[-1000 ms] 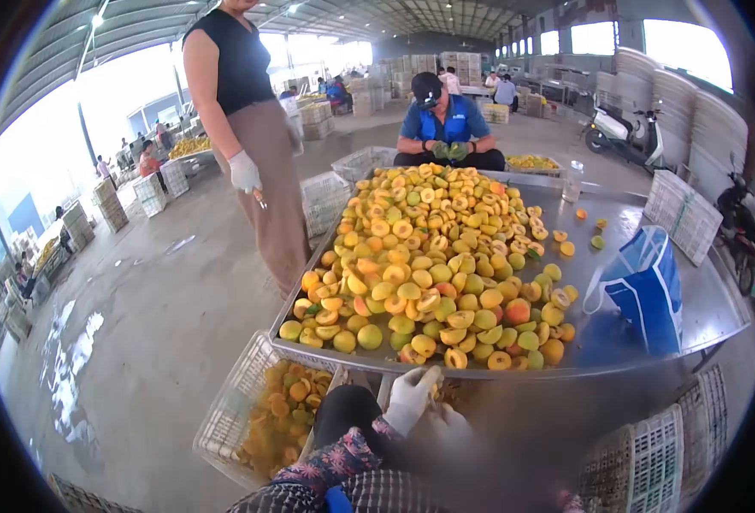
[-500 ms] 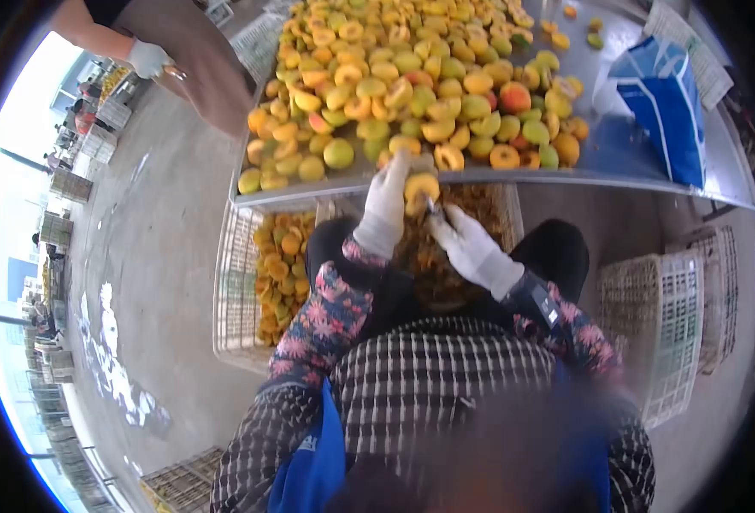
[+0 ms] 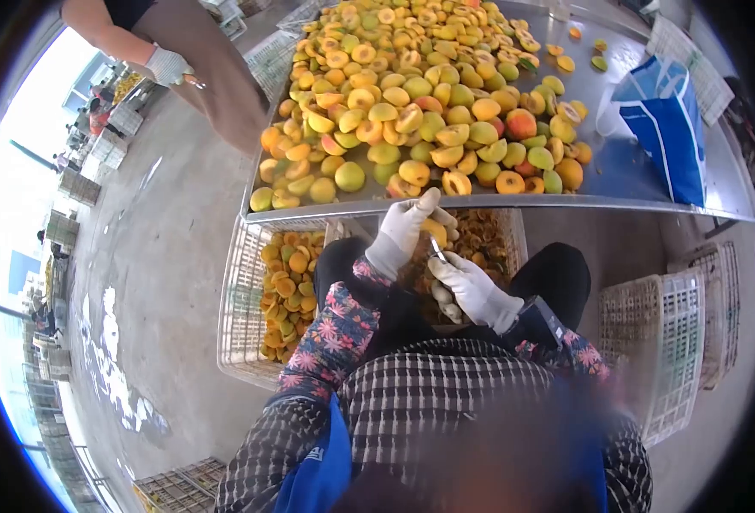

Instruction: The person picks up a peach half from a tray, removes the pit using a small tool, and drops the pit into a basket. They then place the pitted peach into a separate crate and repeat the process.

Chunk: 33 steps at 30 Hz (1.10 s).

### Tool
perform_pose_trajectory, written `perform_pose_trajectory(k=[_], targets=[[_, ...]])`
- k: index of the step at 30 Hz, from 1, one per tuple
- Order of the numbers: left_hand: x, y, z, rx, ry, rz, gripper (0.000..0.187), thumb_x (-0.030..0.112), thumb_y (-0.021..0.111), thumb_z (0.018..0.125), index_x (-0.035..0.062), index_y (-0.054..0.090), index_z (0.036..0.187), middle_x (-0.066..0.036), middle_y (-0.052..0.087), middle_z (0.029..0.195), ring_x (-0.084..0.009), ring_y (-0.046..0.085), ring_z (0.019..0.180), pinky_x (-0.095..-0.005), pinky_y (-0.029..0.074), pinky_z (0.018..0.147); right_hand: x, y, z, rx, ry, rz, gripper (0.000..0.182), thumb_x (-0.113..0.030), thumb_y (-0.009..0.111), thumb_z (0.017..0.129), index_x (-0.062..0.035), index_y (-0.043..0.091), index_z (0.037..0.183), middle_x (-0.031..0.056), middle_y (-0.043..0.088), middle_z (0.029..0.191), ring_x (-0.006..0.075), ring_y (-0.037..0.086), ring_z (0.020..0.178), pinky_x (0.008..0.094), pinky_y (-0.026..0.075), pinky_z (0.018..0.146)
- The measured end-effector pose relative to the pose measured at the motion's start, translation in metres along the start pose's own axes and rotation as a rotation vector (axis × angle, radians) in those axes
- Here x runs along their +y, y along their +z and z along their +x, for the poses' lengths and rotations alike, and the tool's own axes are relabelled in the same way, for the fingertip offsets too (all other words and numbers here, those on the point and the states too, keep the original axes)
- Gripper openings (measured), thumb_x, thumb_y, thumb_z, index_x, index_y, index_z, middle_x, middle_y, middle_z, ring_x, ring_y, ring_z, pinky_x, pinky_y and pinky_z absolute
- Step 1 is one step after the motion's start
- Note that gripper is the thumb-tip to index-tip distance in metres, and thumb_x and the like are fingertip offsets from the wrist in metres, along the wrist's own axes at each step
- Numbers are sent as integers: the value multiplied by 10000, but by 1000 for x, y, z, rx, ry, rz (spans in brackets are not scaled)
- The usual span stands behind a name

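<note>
The right hand has its grip closed around a slim metal tool, its tip right by a yellow fruit piece. That piece lies within the left hand's grip, thumb and fingers pinched about it; actual tool contact is too small to tell. Below and left stands a crate of fruit. Beyond, the metal worktop carries heaped, mostly halved fruit and, rightward, a blue bag.

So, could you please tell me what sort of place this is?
Probably a fruit-processing workplace: a metal table heaped with fruit, much of it halved, and lattice crates standing nearby.
</note>
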<state>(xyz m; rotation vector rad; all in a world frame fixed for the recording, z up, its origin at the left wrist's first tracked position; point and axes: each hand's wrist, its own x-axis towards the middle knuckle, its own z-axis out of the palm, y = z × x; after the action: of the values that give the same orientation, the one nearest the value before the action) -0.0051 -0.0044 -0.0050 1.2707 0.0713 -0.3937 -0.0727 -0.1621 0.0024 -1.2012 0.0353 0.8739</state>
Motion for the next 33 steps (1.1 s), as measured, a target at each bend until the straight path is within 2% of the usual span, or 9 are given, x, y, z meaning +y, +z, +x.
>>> perform_pose_trajectory(k=[13, 16, 18, 22, 24, 26, 28, 29, 33], targets=[[-2, 29, -4, 120, -9, -553, 486, 475, 557, 936, -6, 573, 1008, -136, 641, 861, -278, 647, 756, -376, 557, 708, 1, -10, 0, -130, 0, 361, 301, -399, 419, 1019, -121, 525, 974, -2, 418, 593, 107, 356, 369, 249, 291, 337], [-5, 23, 0, 6, 39, -377, 405, 395, 578, 947, -5, 631, 907, -93, 650, 792, -218, 644, 664, -326, 546, 632, 0, -15, -3, -123, 65, 395, 328, -431, 405, 1017, -132, 526, 955, -12, 377, 544, 108, 340, 349, 256, 278, 322], [1, 24, -2, 84, 143, 165, 375, 351, 634, 923, -15, 670, 849, -55, 648, 727, -136, 618, 596, -268, 504, 552, 5, -23, -5, -199, 106, 493, 347, -443, 410, 1013, -124, 500, 909, -14, 361, 555, 113, 334, 361, 254, 261, 340], [-13, 4, 5, 268, 221, 297, 339, 312, 674, 908, -24, 695, 875, -18, 659, 723, -61, 516, 520, -220, 412, 480, 14, -38, -18, -212, 79, 503, 337, -456, 414, 1008, -136, 502, 946, -5, 385, 556, 113, 352, 362, 261, 293, 334], [-25, -36, 12, 347, 167, 57, 338, 310, 663, 913, -24, 706, 878, -20, 676, 723, -56, 509, 565, -226, 412, 522, 20, -56, -17, -179, 87, 355, 293, -430, 436, 1008, -140, 484, 1012, 5, 430, 582, 114, 389, 382, 258, 321, 350], [-2, -64, -20, 631, 476, 761, 409, 376, 673, 893, -32, 698, 883, -75, 638, 655, -128, 541, 604, -320, 449, 568, 14, -56, -19, 102, 139, -122, 238, -338, 484, 1001, -111, 458, 1065, 16, 476, 634, 117, 469, 463, 259, 385, 420], [14, -115, -39, 752, 203, 898, 437, 429, 674, 855, -6, 699, 891, -165, 682, 785, -299, 644, 721, -383, 492, 687, 39, -77, -6, 151, 64, -580, 333, -324, 515, 974, -67, 445, 1174, 103, 562, 681, 230, 564, 526, 348, 442, 472], [11, -137, -47, 936, 379, 1076, 433, 435, 669, 846, 3, 692, 868, -171, 682, 801, -362, 640, 752, -408, 505, 714, 52, -86, 1, 188, -31, -772, 376, -310, 529, 961, -55, 427, 1217, 139, 579, 714, 279, 581, 574, 381, 454, 506], [37, -188, -61, 1014, 344, 1269, 359, 390, 671, 835, 86, 703, 1025, -155, 680, 978, -326, 614, 987, -432, 469, 878, 81, -98, 14, 271, -398, -1221, 527, -222, 583, 907, -2, 372, 1336, 249, 612, 817, 434, 598, 748, 484, 476, 622]])
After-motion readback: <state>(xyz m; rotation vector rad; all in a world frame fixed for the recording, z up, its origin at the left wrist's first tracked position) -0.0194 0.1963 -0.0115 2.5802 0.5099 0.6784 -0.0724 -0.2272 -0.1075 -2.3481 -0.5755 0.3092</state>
